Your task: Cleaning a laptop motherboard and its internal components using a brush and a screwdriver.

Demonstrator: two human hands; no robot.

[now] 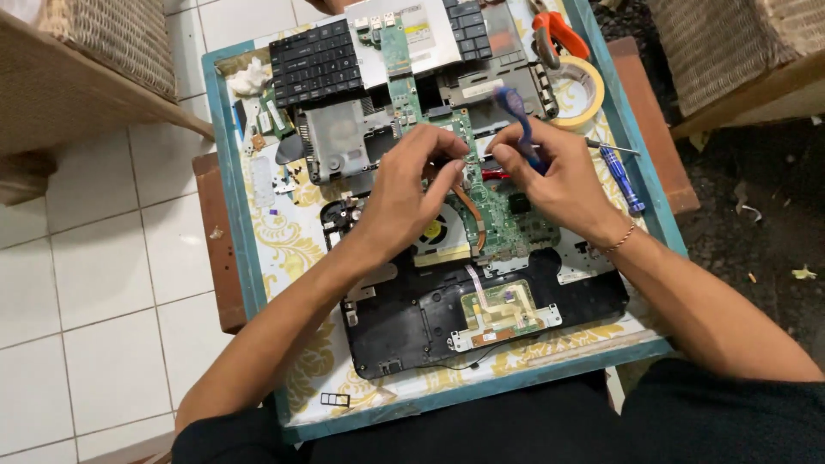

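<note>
An opened laptop lies on a small table: a black bottom case [412, 331], a green motherboard [507, 228] and a round cooling fan [436, 232]. My left hand [404, 193] rests on the board with fingertips pinching at a spot near its upper middle. My right hand [559, 176] grips a blue-handled screwdriver [513, 112], blurred, its tip down by the same spot. A copper heat pipe [473, 215] curves under my left fingers. A red part peeks out between both hands.
A detached black keyboard [316, 60] and a grey laptop frame [344, 142] lie at the table's far side. A tape roll [584, 90], orange-handled pliers [554, 34] and a second blue screwdriver [620, 176] lie at the right. Wicker chairs flank the teal-edged table [225, 172].
</note>
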